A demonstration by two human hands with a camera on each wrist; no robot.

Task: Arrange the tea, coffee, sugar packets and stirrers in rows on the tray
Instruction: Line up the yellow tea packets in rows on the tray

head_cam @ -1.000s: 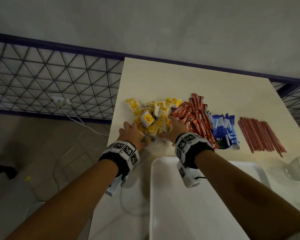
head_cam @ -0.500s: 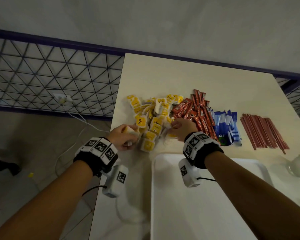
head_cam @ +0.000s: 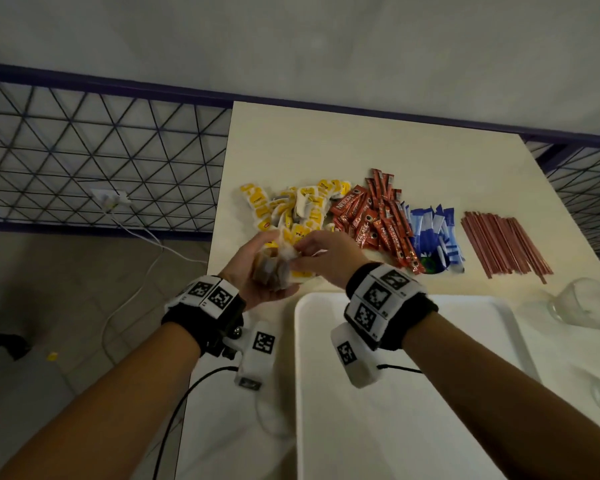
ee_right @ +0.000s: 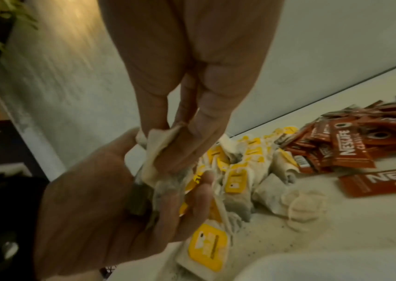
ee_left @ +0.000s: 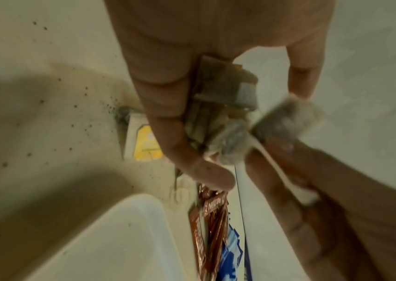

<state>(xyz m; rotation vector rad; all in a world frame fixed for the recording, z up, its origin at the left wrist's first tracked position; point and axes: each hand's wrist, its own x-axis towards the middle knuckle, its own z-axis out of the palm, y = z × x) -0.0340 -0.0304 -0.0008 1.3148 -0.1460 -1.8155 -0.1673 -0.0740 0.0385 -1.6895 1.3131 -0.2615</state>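
Tea bags (head_cam: pixel 272 273) — light, soft, tearable: left hand (head_cam: pixel 253 271) cups a bunch, right hand's (head_cam: pixel 326 258) fingers (ee_right: pixel 206 121) pinched on one's paper edge.

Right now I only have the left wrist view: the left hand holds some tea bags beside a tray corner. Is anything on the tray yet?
Observer: No. In the head view the white tray shows nothing on it wherever the arms do not cover it.
Operator: Where are the stirrers?
Observer: The stirrers lie in a flat bundle on the table, just right of the blue sugar packets.
Operator: Anything close to them that I should watch?
Observer: A clear glass sits at the table's right edge, nearer the person than the stirrers and right of the tray.
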